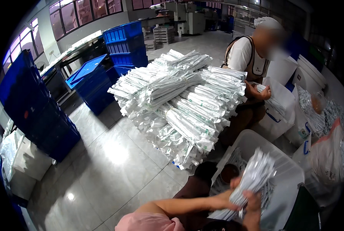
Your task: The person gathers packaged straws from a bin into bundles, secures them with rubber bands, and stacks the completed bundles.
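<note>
My left hand (222, 201) and my right hand (251, 200) grip a thick bundle of thin white wrapped sticks (256, 172), slightly blurred and tilted over a translucent plastic tub (285, 165). Inside the tub lie more white sticks (266, 198) and a round brown object (229, 173), partly hidden behind the bundle. Beyond the tub rises a large stack of bundled white paper packets (179, 111).
A co-worker (241, 56) at the right holds white sticks. White tubs and bags (326, 154) crowd the right side. Stacked blue crates (33, 104), more blue crates (124, 42), and a long table (58, 61) are at the left. Tiled floor (87, 173) lies between.
</note>
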`<state>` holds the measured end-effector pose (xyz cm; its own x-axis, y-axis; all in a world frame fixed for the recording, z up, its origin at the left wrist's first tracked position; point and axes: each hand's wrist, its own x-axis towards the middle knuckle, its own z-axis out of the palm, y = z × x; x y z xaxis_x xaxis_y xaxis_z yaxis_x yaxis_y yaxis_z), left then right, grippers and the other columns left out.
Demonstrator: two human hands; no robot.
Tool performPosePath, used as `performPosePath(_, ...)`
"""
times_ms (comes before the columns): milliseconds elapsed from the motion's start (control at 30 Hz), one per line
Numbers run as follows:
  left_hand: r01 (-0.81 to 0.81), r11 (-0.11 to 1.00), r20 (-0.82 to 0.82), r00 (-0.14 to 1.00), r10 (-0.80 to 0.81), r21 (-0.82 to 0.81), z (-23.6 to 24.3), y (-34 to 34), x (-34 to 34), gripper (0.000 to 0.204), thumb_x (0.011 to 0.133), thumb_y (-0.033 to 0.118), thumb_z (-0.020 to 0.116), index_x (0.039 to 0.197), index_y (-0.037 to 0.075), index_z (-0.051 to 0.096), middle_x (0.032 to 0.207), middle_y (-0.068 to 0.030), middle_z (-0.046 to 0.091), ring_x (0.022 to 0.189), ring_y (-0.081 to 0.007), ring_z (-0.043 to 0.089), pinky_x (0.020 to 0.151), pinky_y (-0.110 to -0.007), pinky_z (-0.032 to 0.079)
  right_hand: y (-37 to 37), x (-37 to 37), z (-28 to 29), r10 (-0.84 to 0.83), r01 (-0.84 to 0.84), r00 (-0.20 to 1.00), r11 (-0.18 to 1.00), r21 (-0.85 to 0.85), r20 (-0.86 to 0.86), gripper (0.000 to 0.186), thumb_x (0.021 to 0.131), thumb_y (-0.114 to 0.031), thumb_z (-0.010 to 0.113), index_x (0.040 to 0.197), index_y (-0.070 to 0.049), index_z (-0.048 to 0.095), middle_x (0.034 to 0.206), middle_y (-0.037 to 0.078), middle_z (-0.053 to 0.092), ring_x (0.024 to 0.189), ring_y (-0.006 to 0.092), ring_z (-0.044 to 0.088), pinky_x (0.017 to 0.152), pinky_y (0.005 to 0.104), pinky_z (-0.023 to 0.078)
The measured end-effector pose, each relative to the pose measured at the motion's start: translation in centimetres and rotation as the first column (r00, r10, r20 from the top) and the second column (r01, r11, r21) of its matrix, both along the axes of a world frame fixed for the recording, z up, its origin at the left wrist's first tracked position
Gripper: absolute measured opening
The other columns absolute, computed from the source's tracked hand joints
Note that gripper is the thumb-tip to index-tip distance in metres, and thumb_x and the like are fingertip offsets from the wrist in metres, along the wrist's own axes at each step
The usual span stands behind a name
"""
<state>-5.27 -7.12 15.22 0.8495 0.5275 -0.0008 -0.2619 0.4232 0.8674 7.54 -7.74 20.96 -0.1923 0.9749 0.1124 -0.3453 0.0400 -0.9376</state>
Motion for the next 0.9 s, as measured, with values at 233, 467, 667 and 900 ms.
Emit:
performPosePath(233, -0.310, 0.134, 0.009, 0.421, 0.907, 0.941, 19.0, 8.9, -17.8, 0.069, 0.066, 0.037, 0.070, 0.118, 0.002, 0.043, 0.094, -0.0154, 0.059, 0.082, -0.0234, 0.059, 0.076, -0.034, 0.046, 6.6, -1.8, 6.4, -0.135, 0.076, 0.984, 0.912, 0.403, 0.119, 0.049, 0.078, -0.015, 0.061, 0.119, 0.001, 0.038, 0.106, 0.011, 0.052, 0.095, 0.0168, 0.052, 0.080, 0.0283, 0.041)
performPosePath(467, 0.274, 0.181, -0.031, -0.473, 0.881, 0.944, 23.5, 23.4, -30.6, 0.068, 0.056, 0.066, 0.062, 0.106, 0.022, 0.051, 0.085, -0.0054, 0.063, 0.078, -0.0246, 0.061, 0.063, -0.034, 0.046, 5.8, 0.9, -4.4, -0.129, 0.152, 0.839, 0.988, 0.001, 0.529, 0.036, 0.077, -0.008, 0.061, 0.109, 0.002, 0.049, 0.094, 0.010, 0.059, 0.086, 0.0152, 0.057, 0.072, 0.0275, 0.045)
performPosePath(667, 0.328, 0.581, -0.438, -0.416, 0.797, 0.745, 12.1, 33.3, -30.8, 0.070, 0.077, 0.067, 0.028, 0.121, 0.013, 0.039, 0.110, -0.0211, 0.053, 0.106, -0.0345, 0.048, 0.088, -0.046, 0.035, 2.5, 2.5, -12.5, -0.060, 0.214, 0.815, 0.956, -0.202, 0.577, 0.047, 0.072, -0.014, 0.067, 0.112, -0.001, 0.045, 0.095, 0.006, 0.057, 0.084, 0.0126, 0.054, 0.073, 0.0260, 0.044)
performPosePath(900, 0.332, 0.613, -0.453, -0.446, 0.772, 0.717, 11.7, 33.6, -33.2, 0.072, 0.079, 0.066, 0.024, 0.128, 0.015, 0.032, 0.109, -0.0243, 0.051, 0.106, -0.0369, 0.048, 0.087, -0.047, 0.036, 0.8, 1.4, -14.8, -0.112, 0.300, 0.815, 0.921, -0.248, 0.569, 0.037, 0.076, -0.015, 0.064, 0.106, 0.002, 0.052, 0.086, 0.007, 0.060, 0.067, 0.0098, 0.053, 0.058, 0.0247, 0.042)
